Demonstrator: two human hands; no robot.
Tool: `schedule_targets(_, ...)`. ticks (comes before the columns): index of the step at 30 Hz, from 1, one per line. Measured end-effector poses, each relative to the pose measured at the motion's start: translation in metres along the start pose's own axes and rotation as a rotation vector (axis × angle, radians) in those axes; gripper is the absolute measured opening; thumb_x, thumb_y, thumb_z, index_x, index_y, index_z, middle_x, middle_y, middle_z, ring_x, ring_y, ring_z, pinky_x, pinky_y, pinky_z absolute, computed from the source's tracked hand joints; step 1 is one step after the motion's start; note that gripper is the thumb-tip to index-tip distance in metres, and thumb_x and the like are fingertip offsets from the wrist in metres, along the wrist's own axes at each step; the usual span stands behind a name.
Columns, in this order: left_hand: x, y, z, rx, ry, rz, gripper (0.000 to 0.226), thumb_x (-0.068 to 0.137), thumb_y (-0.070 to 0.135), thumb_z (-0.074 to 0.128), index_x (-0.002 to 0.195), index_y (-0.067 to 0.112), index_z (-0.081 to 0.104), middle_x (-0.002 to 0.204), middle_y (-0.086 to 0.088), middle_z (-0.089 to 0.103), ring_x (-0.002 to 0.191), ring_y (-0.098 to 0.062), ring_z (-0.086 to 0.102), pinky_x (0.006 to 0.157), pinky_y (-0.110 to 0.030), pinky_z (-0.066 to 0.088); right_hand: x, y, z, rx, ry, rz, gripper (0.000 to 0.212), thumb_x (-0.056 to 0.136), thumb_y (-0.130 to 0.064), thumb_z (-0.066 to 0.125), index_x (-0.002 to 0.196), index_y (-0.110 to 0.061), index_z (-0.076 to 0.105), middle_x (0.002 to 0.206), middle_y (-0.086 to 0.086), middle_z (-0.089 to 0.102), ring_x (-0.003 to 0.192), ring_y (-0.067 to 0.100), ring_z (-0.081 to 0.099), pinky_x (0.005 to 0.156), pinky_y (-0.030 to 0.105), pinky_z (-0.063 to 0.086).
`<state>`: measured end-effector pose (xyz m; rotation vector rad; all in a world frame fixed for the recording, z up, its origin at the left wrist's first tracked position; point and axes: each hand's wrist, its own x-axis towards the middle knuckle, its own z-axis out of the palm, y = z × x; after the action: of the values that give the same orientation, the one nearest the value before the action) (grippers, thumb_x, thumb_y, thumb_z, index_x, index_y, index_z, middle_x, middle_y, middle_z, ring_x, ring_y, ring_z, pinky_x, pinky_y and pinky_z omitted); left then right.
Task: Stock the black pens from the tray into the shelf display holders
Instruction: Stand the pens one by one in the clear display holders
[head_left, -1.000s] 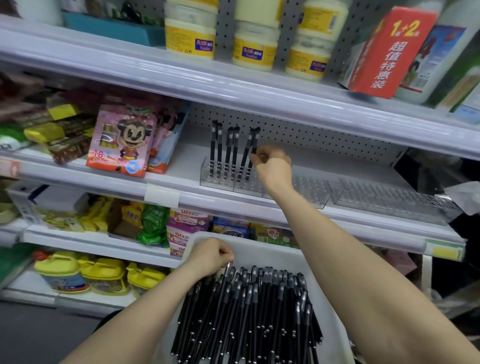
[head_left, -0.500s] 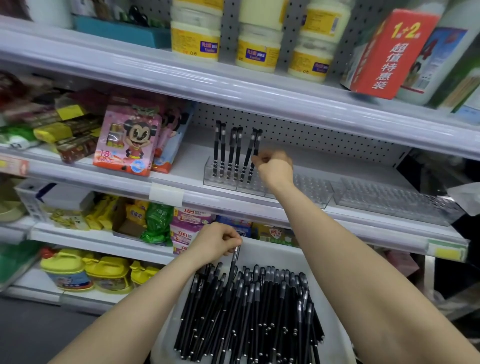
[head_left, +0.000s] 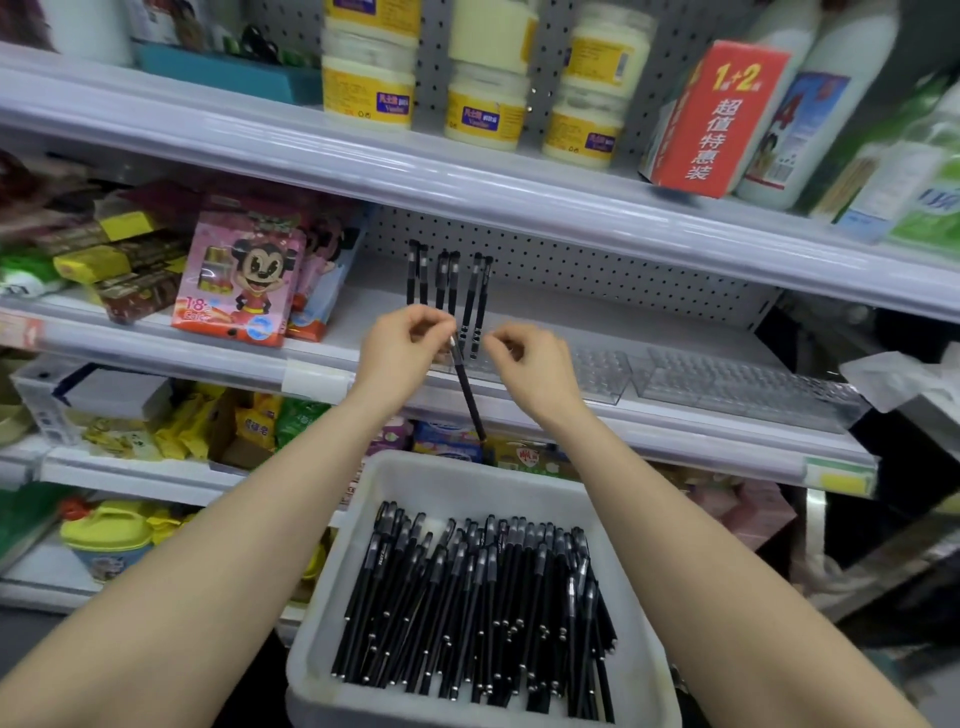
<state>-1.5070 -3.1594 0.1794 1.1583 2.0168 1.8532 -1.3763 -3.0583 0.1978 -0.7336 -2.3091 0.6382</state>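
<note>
Here, left hand (head_left: 400, 348) pinches pen (head_left: 470, 400); box (head_left: 719, 119) reads "1+2".

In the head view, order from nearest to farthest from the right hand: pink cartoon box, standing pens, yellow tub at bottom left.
1. standing pens, just behind the right hand
2. pink cartoon box, same shelf, left
3. yellow tub, bottom shelf, far left

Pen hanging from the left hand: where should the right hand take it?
Upper barrel of the pen, just under where the left hand pinches it, coming from its right. It hangs tilted with the barrel bare below, and the right hand is close beside it.
</note>
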Motion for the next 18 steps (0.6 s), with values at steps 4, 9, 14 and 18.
schedule_targets(4,0.004,0.009,0.009,-0.034,0.030,0.002,0.005,0.092,0.022,0.064,0.092,0.024,0.069,0.082,0.005,0.071,0.074,-0.013,0.069,0.081,-0.039,0.059,-0.014,0.007,0.000,-0.055,-0.073,-0.048,0.020,0.095,-0.031,0.060,0.100,-0.018,0.075,0.095,-0.005,0.072,0.083,0.012,0.062,0.078,0.031,0.051)
schedule_targets(9,0.001,0.011,0.018,-0.063,-0.009,0.017,0.008,0.092,0.020,0.065,0.090,0.028,0.069,0.083,0.005,0.071,0.077,-0.014,0.069,0.083,-0.041,0.059,-0.022,0.018,-0.002,-0.060,-0.063,-0.045,0.016,0.093,-0.029,0.063,0.101,-0.019,0.074,0.094,-0.006,0.071,0.081,0.009,0.060,0.074,0.025,0.047)
schedule_targets(14,-0.005,0.004,0.022,-0.056,-0.045,0.024,0.007,0.092,0.021,0.065,0.094,0.025,0.069,0.085,0.004,0.071,0.078,-0.013,0.070,0.082,-0.038,0.059,-0.028,0.023,-0.001,-0.040,-0.120,-0.021,0.017,0.091,-0.031,0.066,0.100,-0.018,0.074,0.090,-0.007,0.070,0.078,0.009,0.062,0.072,0.027,0.049)
schedule_targets(18,-0.017,0.001,0.021,-0.077,-0.033,-0.002,0.015,0.092,0.019,0.064,0.107,0.018,0.066,0.091,0.002,0.070,0.080,-0.012,0.070,0.079,-0.033,0.060,-0.028,0.027,0.001,-0.028,-0.107,0.009,0.015,0.092,-0.029,0.065,0.098,-0.018,0.073,0.087,-0.008,0.070,0.078,0.009,0.062,0.074,0.027,0.050)
